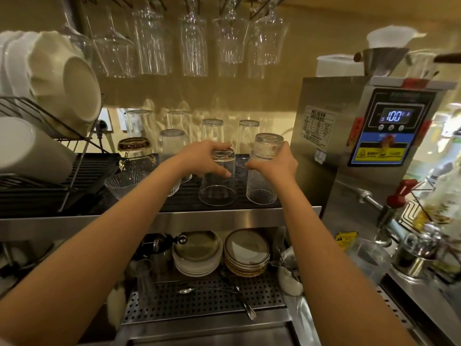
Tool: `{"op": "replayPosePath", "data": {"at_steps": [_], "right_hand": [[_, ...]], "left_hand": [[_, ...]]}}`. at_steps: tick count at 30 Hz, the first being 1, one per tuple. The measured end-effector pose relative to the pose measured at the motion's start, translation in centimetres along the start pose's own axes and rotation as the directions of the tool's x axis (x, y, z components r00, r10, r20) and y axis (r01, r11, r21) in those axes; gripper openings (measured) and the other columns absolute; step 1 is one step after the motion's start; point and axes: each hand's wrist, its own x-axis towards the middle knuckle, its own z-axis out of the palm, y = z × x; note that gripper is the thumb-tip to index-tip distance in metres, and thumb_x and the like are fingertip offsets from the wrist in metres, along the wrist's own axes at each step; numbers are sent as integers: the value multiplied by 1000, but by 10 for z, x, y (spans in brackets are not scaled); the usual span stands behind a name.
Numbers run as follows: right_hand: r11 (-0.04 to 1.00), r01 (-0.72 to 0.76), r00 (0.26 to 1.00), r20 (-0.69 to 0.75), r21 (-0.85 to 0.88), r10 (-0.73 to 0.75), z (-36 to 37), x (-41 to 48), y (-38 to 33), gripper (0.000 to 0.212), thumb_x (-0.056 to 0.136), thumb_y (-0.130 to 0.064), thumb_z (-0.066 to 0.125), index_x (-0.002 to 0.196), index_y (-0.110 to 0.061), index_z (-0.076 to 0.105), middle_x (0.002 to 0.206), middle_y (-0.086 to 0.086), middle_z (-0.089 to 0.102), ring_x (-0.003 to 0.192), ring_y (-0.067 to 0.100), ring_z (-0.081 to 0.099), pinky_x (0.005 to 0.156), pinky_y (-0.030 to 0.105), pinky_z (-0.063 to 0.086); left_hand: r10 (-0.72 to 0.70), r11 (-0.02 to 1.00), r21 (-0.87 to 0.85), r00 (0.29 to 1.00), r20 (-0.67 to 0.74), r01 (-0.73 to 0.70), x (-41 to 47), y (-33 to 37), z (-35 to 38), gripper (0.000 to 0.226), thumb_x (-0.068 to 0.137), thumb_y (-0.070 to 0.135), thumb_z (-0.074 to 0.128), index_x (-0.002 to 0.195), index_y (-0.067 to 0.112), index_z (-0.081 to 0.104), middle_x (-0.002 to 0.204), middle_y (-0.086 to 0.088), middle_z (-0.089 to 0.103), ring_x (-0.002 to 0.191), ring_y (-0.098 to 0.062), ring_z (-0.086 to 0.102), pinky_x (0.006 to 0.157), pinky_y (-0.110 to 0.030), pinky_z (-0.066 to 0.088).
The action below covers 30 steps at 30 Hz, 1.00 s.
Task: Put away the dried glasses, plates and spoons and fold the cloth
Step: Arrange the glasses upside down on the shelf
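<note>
Putting glasses away: the left hand (205,158) is curling its fingers (216,146) round the base of an upturned clear glass (218,189) standing on the ribbed shelf mat (189,199), while the right hand (276,166) is clasping the stacked textured glasses (261,187) just beside it, a position that probably calls for a steady release next.

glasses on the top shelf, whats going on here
A person is handling upside-down glasses on the black mat of the upper shelf. The left grip holds a smooth clear glass near its upturned base. The right grip holds a textured glass stack beside it. Both seem to rest on the mat. Plates and spoons sit below.
</note>
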Motion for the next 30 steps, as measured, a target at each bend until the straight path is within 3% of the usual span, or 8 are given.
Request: {"op": "replayPosePath", "data": {"at_steps": [6, 9, 11, 17, 20, 24, 27, 30], "right_hand": [[992, 129, 989, -78, -6, -129, -7, 1, -5, 69, 58, -27, 82, 116, -15, 47, 109, 6, 58, 98, 22, 54, 71, 29, 44], [976, 214, 968, -131, -28, -216, -16, 5, -17, 68, 56, -28, 81, 114, -18, 47, 97, -1, 50, 88, 16, 47, 71, 31, 43], [965, 260, 955, -139, -40, -263, -21, 7, -23, 69, 55, -27, 80, 115, -20, 47, 101, 0, 54, 89, 16, 48, 71, 29, 42], [927, 376, 914, -165, 4, -370, -34, 12, -38, 67, 56, -25, 80, 115, -19, 49, 107, 1, 60, 89, 14, 51, 64, 19, 37], [908, 419, 894, -177, 3, -412, -37, 15, -42, 70, 56, -25, 80, 118, -20, 48, 108, 1, 60, 95, 16, 55, 70, 22, 37], [875, 482, 864, -197, 53, -464, -38, 17, -47, 74, 56, -24, 82, 122, -18, 48, 110, 0, 60, 97, 14, 54, 76, 21, 38], [844, 527, 842, -196, 99, -502, -37, 17, -53, 73, 57, -21, 81, 122, -14, 49, 111, 1, 59, 99, 13, 54, 78, 19, 39], [783, 595, 802, -205, 183, -561, -35, 13, -62, 71, 57, -14, 79, 122, -11, 50, 113, 3, 59, 102, 12, 54, 78, 4, 37]], "left_hand": [[-7, 998, -68, 999, -45, 4, 0, 8, 8, 84, 65, 44, 79, 138, 36, 38, 139, 2, 49, 86, -27, 68, 83, -35, 54], [11, 998, -57, 996, -89, -16, 5, 12, 14, 85, 63, 46, 79, 138, 34, 41, 138, 3, 51, 117, -22, 55, 99, -34, 44], [17, 997, -68, 993, -116, -25, 8, 15, 18, 85, 62, 46, 80, 137, 32, 42, 137, 4, 52, 125, -19, 48, 101, -32, 39], [30, 994, -98, 989, -148, -45, 17, 31, 31, 86, 62, 48, 80, 137, 29, 42, 138, 5, 50, 126, -17, 47, 99, -29, 37], [28, 993, -111, 988, -151, -45, 20, 34, 33, 86, 62, 47, 80, 138, 28, 42, 140, 5, 49, 128, -17, 45, 101, -30, 36], [9, 980, -200, 998, -56, -21, 21, 36, 26, 87, 67, 45, 77, 141, 25, 36, 144, 0, 43, 129, -19, 43, 100, -29, 35], [-15, 958, -286, 990, -139, -26, 17, 42, 16, 86, 68, 45, 75, 141, 26, 34, 136, -7, 48, 118, -22, 51, 93, -31, 42], [0, 953, -295, 971, -239, -73, 10, 48, 3, 78, 69, 45, 75, 137, 26, 40, 124, -4, 53, 103, -18, 54, 88, -32, 46]]}}
